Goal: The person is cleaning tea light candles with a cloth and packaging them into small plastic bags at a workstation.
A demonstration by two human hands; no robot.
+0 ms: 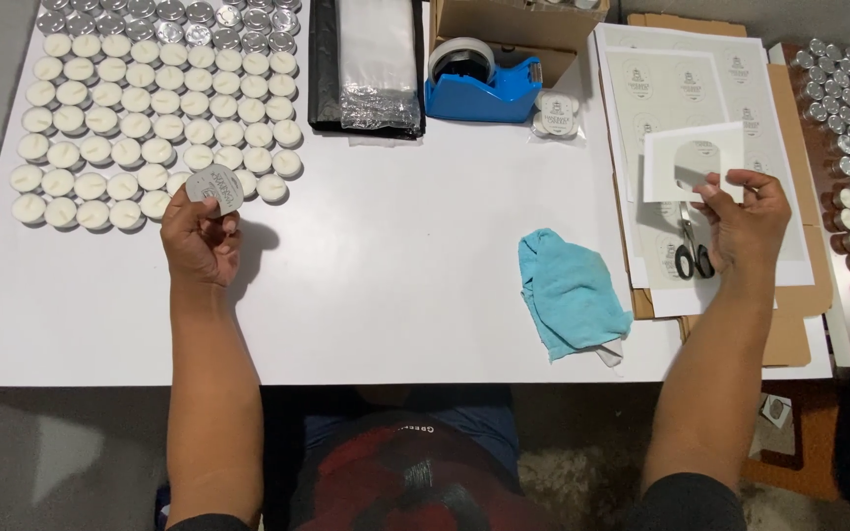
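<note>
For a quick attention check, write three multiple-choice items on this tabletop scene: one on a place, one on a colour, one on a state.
1. Where do the scissors lie?
A. on the printed label sheets
B. on the blue cloth
C. among the tealights

2. What colour is the tape dispenser?
A. red
B. blue
C. green

3. What state is the paper piece in the right hand in?
A. crumpled into a ball
B. whole and uncut
C. has a rounded hole cut out of it

Answers: 1 A, the scissors rest on the sheets just under the right hand. 2 B, its body is bright blue. 3 C, a rounded gap shows in its middle; the left hand holds a round label.
</note>
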